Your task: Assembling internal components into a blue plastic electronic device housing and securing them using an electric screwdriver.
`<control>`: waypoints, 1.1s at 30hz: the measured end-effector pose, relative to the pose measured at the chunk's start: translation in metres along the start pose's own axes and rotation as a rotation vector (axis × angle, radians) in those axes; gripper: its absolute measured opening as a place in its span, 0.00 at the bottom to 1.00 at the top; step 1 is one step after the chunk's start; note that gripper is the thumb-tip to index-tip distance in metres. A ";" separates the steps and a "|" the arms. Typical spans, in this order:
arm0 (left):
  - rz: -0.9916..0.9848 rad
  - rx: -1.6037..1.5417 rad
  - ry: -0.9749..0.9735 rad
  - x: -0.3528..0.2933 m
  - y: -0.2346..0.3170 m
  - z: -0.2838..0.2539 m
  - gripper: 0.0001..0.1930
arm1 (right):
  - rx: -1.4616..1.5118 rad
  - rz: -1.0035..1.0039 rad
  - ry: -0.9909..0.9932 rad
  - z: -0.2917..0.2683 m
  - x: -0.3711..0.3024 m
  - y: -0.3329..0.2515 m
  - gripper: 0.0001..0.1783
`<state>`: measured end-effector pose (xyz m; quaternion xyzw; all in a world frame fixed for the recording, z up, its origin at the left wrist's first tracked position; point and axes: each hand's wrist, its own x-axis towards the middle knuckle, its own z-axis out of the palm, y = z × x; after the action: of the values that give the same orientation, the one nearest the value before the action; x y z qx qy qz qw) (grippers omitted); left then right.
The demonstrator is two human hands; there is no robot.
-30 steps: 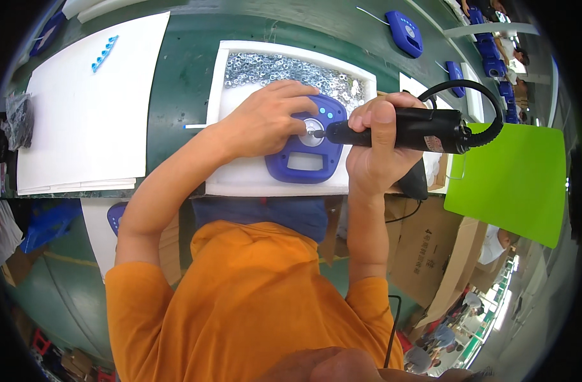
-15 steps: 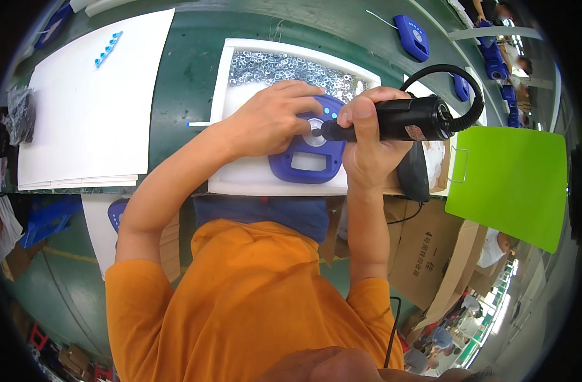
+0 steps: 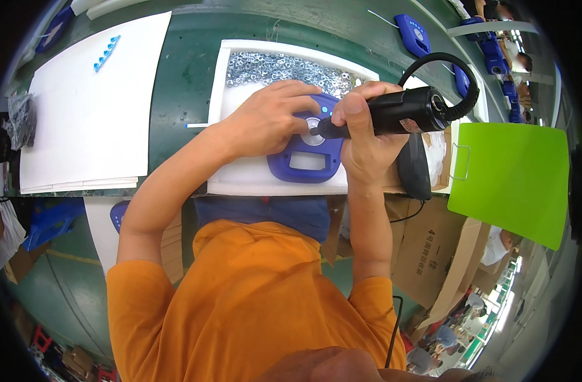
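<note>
Shifted since the earlier frames: the black electric screwdriver [image 3: 393, 113] is brought a little further left over the work, its tip now set on the round metal centre of the blue plastic part [image 3: 307, 159]; both hands are kept in much the same place. Left hand [image 3: 265, 121]: laid palm-down on the upper left of the blue plastic part, fingers curled and pressing it against the surface beneath. Right hand [image 3: 361, 137]: closed around the body of the screwdriver, thumb on top, the tool held nearly level with its tip pointing left. Black cable [image 3: 456, 83]: looped up and over from the rear end of the tool. Blue plastic part: flat, with a rectangular opening in its lower half, lying on the white tray [image 3: 240, 178] at the near edge of the green table [image 3: 182, 70]. Heap of small metal washers [image 3: 272, 67]: spread along the far side of the tray, just beyond the left hand. White sheets [image 3: 87, 121]: stacked well to the left. Bright green board [image 3: 514, 178]: to the right, apart from the tray. Cardboard boxes [image 3: 431, 248]: below the table edge.
</note>
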<state>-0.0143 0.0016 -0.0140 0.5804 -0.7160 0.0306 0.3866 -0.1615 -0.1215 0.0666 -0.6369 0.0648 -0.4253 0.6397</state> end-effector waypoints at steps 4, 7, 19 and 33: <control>0.004 0.006 -0.013 0.002 0.002 0.000 0.06 | -0.032 0.001 -0.008 -0.008 0.001 0.002 0.17; 0.009 -0.005 -0.009 0.002 -0.001 -0.002 0.06 | 0.041 -0.038 -0.034 -0.020 0.006 -0.009 0.18; 0.016 -0.009 -0.037 0.009 0.002 -0.006 0.10 | -0.721 0.385 -0.033 -0.168 0.067 -0.050 0.20; -0.211 -0.126 -0.135 0.020 0.030 -0.041 0.08 | -1.603 0.391 -0.093 -0.173 0.044 0.017 0.29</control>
<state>-0.0193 0.0154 0.0385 0.6279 -0.6760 -0.0943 0.3741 -0.2343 -0.2832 0.0411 -0.8943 0.4316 -0.1044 0.0558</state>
